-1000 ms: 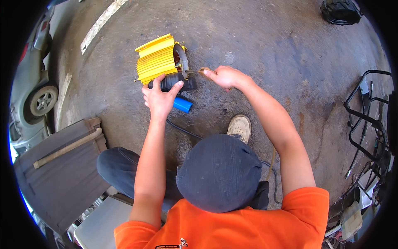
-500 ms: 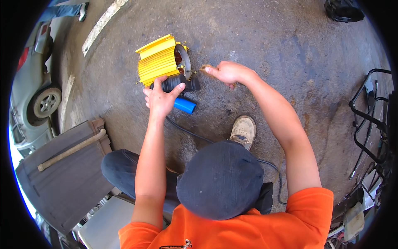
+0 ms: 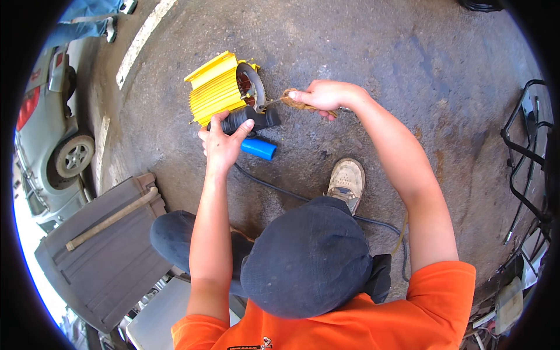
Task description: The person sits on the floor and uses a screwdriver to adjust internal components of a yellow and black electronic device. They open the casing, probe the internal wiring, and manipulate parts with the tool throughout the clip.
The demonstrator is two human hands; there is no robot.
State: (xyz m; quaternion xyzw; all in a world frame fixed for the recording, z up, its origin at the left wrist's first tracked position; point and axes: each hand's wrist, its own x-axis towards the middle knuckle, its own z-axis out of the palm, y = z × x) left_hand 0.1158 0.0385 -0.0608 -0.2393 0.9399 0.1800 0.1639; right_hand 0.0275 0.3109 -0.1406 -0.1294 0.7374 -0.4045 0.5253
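Observation:
A yellow finned motor housing (image 3: 216, 90) lies on its side on the stained floor, its round open end turned right with a grey ring and copper-coloured parts inside. My left hand (image 3: 223, 143) is closed round a black ribbed plastic part (image 3: 237, 119) at the housing's near side. Below that part sits a blue cylinder (image 3: 259, 149). My right hand (image 3: 332, 96) pinches a tangled tan cord (image 3: 299, 105) to the right of the housing. From it a thin strand runs left to the rim of the open end; where the strand ends inside is too small to tell.
A black cable (image 3: 274, 188) curves over the floor past my shoe (image 3: 347, 181). A grey panel-like seat (image 3: 108, 254) with a wooden stick (image 3: 111, 219) stands at left. A black metal frame (image 3: 528, 154) is at right, a car (image 3: 55, 140) and another person's legs (image 3: 84, 29) at far left.
More of the tan cord shows in my right hand, with the strand stretched to the housing. My left hand keeps its hold. The whole view has shifted slightly, and more of the other person's legs shows.

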